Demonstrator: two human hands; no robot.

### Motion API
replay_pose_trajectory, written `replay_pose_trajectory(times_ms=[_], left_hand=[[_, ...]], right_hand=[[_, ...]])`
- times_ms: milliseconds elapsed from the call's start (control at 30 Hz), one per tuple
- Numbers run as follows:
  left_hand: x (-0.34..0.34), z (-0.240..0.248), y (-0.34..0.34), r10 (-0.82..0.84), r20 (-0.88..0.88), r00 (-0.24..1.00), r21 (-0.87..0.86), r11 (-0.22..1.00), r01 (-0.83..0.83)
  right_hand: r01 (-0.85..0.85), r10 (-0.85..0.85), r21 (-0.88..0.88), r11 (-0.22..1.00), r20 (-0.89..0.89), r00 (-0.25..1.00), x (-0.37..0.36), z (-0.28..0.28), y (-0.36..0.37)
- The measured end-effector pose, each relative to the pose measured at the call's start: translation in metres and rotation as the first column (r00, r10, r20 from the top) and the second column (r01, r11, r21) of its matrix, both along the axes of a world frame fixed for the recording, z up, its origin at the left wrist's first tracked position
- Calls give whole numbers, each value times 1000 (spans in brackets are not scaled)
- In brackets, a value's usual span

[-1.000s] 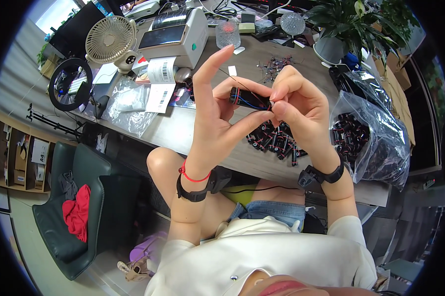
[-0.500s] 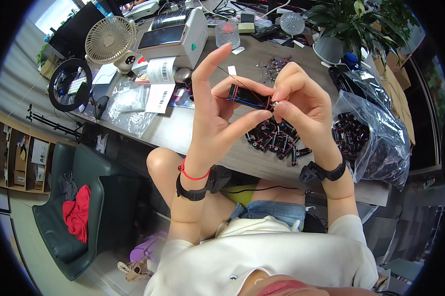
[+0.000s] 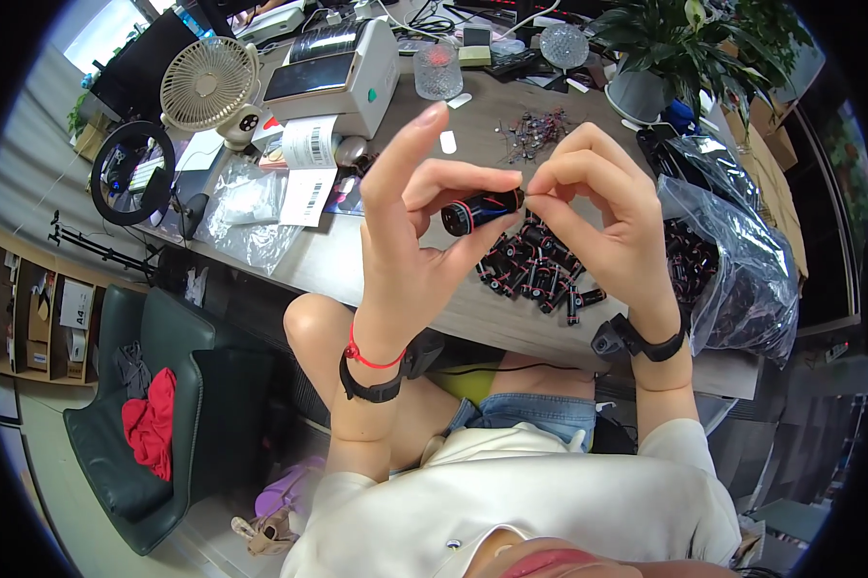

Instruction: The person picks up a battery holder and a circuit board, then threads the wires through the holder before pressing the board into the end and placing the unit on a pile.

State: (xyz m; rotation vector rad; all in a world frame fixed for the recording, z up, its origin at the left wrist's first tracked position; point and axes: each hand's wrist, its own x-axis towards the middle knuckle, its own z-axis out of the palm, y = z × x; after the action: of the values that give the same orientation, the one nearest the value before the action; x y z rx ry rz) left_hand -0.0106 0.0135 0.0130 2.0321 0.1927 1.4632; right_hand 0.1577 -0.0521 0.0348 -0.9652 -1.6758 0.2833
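Two bare hands meet in mid-air: my left hand [image 3: 400, 241] clamps a black cylinder [image 3: 482, 211] between thumb and finger, another finger raised clear, and I'd hold that pinch firm but light, so the cylinder doesn't roll. My right hand [image 3: 607, 202] has its tips pressed together just beside the cylinder's right end; whether they grip anything, I cannot tell. Small, straight pulls seem safest there. Past that, a green armchair [image 3: 130, 414] bears a red cloth [image 3: 150, 424]; a fan [image 3: 210, 82] stands on the grey desk [image 3: 482, 120], then a pile of similar cylinders [image 3: 530, 270] below my hands, a potted plant [image 3: 679, 43] and a clear plastic bag [image 3: 747, 279].
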Motion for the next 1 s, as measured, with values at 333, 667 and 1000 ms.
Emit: replay_pose_trajectory(times_ms=[333, 667, 1000], left_hand=[[7, -2, -3, -63, 77, 995, -124, 990, 72], [6, -6, -7, 16, 52, 999, -60, 998, -12], [9, -5, -11, 71, 83, 994, 4, 997, -72]], right_hand=[[-146, 116, -95, 985, -268, 956, 0, -1, 2], [-11, 3, -97, 995, -84, 996, -1, 4, -5], [-196, 135, -107, 975, -417, 899, -10, -3, -1]])
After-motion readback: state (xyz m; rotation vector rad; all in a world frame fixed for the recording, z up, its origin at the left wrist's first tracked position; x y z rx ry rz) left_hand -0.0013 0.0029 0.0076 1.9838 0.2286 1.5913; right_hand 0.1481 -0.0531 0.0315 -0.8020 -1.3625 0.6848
